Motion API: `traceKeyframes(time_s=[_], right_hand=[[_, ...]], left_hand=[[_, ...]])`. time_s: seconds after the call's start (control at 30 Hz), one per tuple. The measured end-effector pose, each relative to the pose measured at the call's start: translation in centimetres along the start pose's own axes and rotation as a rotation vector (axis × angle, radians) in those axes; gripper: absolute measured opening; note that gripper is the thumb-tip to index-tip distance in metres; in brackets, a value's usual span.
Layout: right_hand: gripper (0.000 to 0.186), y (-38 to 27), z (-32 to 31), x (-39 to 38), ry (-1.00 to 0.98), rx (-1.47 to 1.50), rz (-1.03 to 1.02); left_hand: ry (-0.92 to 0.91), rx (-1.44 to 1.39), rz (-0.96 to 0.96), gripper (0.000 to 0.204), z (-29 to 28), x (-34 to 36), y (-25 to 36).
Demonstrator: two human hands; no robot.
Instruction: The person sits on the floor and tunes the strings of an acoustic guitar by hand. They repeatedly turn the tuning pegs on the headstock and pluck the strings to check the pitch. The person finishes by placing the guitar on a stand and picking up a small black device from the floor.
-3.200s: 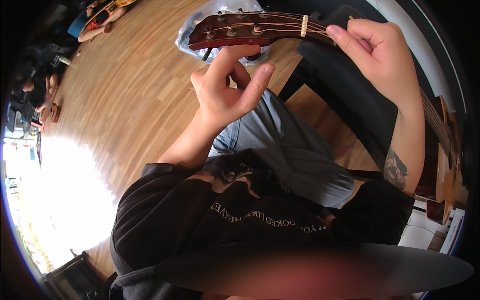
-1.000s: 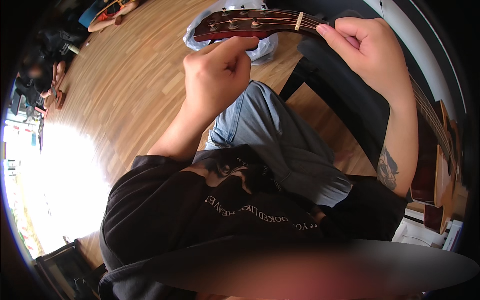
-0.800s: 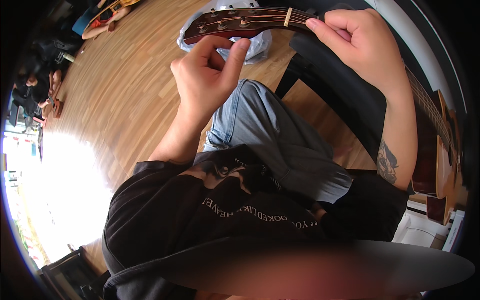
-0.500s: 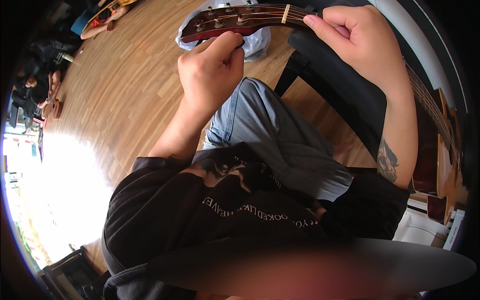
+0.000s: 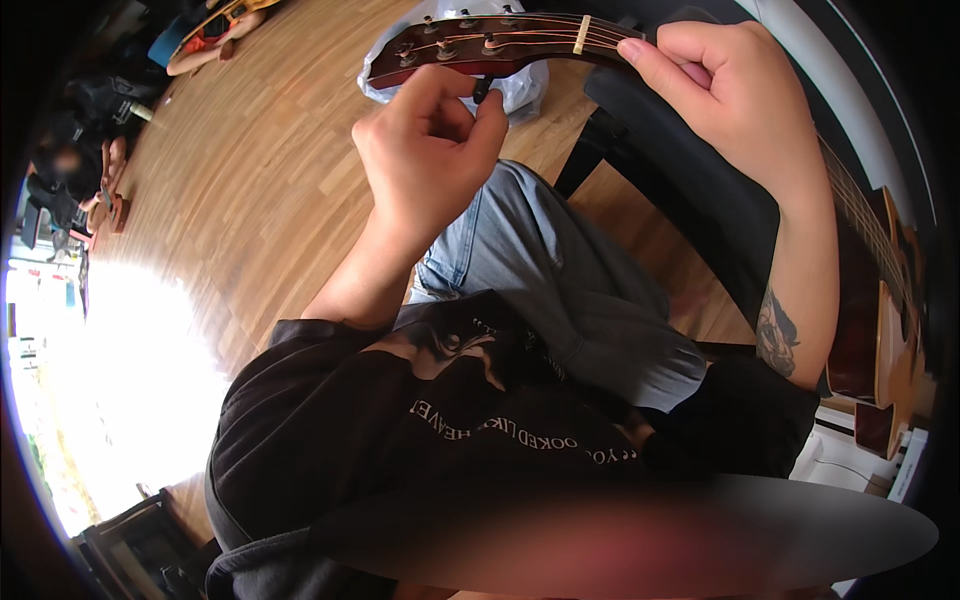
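A guitar with a dark red headstock (image 5: pixel 470 45) lies across a black chair or stand, its neck running right toward the brown body (image 5: pixel 880 330). My left hand (image 5: pixel 425 160) pinches a small black tuning peg (image 5: pixel 483 90) on the headstock's underside between thumb and forefinger. My right hand (image 5: pixel 730 100) grips the neck just past the white nut (image 5: pixel 581 34), fingers curled over the strings.
A white plastic bag (image 5: pixel 520 90) lies on the wooden floor (image 5: pixel 230 200) beneath the headstock. Another guitar (image 5: pixel 215 25) lies far left at the top. A black chair (image 5: pixel 690 190) stands under the neck. Bright sunlight washes out the left floor.
My left hand has kept working at the peg under the headstock, fingers shifting from open to pinched. The guitar and right hand have drifted only slightly.
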State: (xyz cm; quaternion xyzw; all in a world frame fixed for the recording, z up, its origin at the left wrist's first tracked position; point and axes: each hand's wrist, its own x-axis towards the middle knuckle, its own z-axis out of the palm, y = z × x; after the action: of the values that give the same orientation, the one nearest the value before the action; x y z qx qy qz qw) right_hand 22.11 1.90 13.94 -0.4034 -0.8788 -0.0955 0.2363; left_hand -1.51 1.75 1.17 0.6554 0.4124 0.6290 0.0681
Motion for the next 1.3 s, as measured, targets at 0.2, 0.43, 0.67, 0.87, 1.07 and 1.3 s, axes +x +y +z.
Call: traceKeyframes(time_s=[0.2,0.43,0.67,0.87,1.07,1.3], right_hand=[[0.051,0.2,-0.5,-0.3,0.006,-0.029,0.009],[0.050,-0.1,-0.4,0.0,0.031,-0.036,-0.013],[0.049,-0.5,-0.6,0.1,0.033,-0.064,-0.019],[0.045,-0.1,-0.3,0.2,0.012,-0.043,0.006],[0.042,-0.6,-0.6,0.3,-0.004,0.020,0.043],[0.043,-0.4,-0.4,0.3,-0.017,0.012,0.042]], left_hand=[[-0.223,0.135,0.064,0.018,-1.2,1.9,0.6],[-0.190,0.118,-0.178,0.035,-1.4,1.9,0.5],[0.043,0.035,0.061,0.021,0.3,1.0,-0.5],[-0.134,0.320,0.284,0.016,-1.8,1.7,0.3],[-0.154,0.129,0.090,0.025,-1.9,1.8,0.5],[-0.145,0.067,-0.069,0.017,-1.7,2.0,0.9]])
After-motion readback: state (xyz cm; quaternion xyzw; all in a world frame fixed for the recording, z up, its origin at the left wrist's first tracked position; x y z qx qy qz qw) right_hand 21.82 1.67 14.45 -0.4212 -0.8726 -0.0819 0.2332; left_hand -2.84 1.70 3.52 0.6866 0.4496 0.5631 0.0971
